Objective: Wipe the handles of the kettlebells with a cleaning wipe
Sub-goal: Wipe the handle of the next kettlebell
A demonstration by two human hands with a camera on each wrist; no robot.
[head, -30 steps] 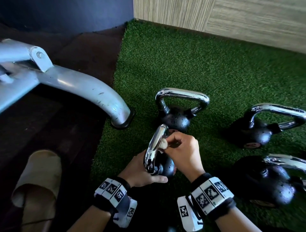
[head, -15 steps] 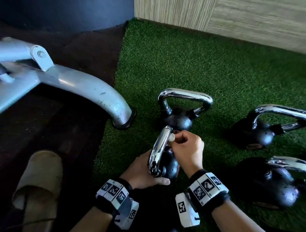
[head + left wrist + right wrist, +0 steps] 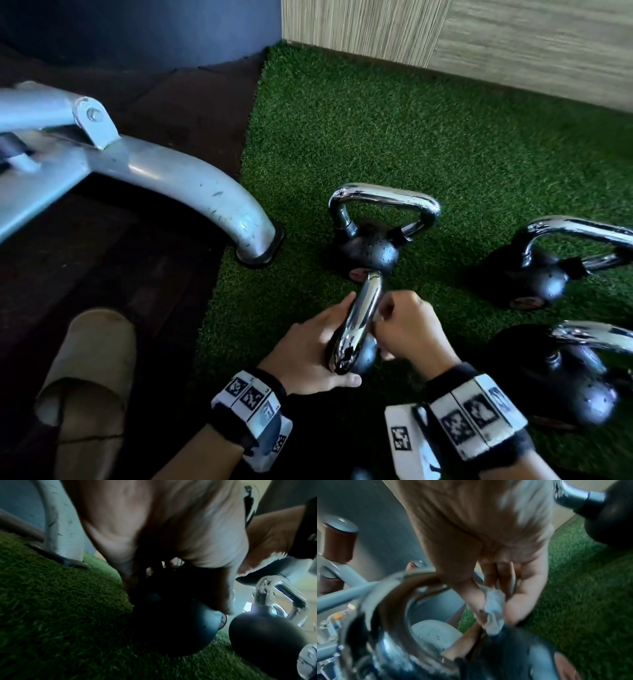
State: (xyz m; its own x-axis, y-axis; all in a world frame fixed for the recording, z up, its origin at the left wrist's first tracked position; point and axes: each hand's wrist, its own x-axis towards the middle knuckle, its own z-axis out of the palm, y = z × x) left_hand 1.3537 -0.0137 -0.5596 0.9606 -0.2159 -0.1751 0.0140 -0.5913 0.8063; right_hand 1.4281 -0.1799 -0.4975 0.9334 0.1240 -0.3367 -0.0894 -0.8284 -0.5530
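Both hands work the nearest kettlebell (image 3: 356, 356) on the green turf (image 3: 411, 137): the left hand (image 3: 308, 353) curls around its black ball to steady it, while the right hand (image 3: 407, 329) pinches a small crumpled cleaning wipe (image 3: 494, 609) between thumb and fingertips against the right side of the chrome handle (image 3: 364, 308). That handle stands upright, edge-on to the head camera, at the near centre of the scene. To do this pass well, the wipe should probably be folded around the bar, not dabbed at one side, then drawn along the whole loop down to both necks, with the bracing hand keeping the weight from rocking. Three more kettlebells wait: one just beyond (image 3: 376, 233), one to the far right (image 3: 548, 267), one at near right (image 3: 575, 377). A grey machine leg (image 3: 191, 192) ends at the turf's left edge, on dark flooring where a beige slipper (image 3: 89, 377) lies at near left.
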